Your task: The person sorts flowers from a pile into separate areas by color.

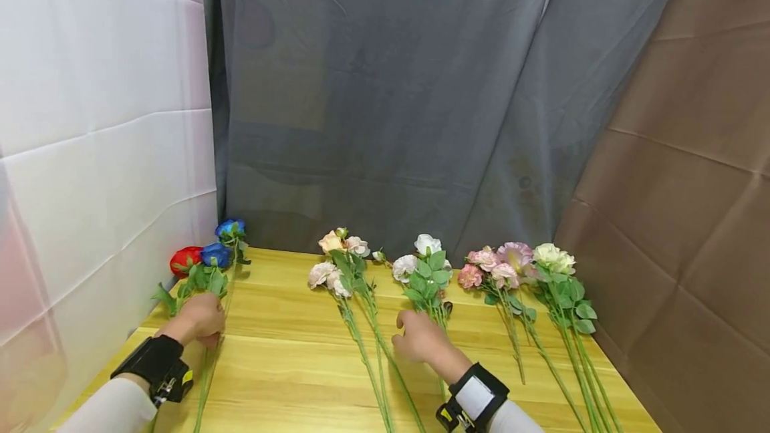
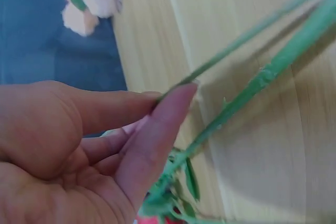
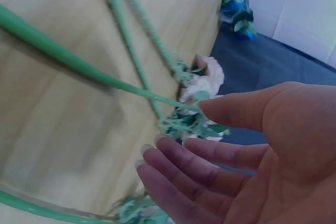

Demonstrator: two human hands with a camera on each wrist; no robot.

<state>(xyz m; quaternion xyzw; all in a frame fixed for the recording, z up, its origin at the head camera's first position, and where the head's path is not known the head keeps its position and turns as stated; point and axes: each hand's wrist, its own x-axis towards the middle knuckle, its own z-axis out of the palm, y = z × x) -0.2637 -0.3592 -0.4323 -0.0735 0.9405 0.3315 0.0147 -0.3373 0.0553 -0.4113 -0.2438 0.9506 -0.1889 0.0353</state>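
At the table's left, my left hand (image 1: 201, 316) is by the stems of a red rose (image 1: 185, 260), a blue rose (image 1: 216, 254) and another blue rose (image 1: 231, 228) behind. In the left wrist view its thumb and finger pinch a thin green rose stem (image 2: 231, 48); a thicker stem (image 2: 262, 77) runs beside it, unheld. Which bloom the pinched stem bears is hidden. My right hand (image 1: 421, 338) hovers by the white flowers (image 1: 428, 244), fingers apart and loosely bent. In the right wrist view, its thumb tip is near a green stem (image 3: 68, 56), with nothing gripped.
Peach and pale pink flowers (image 1: 331, 242) with long stems lie mid-table. Pink flowers (image 1: 484, 258), a mauve flower (image 1: 515, 254) and cream flowers (image 1: 553, 258) lie at the right. A grey curtain (image 1: 385, 99) closes the back, with white and brown cloth at the sides.
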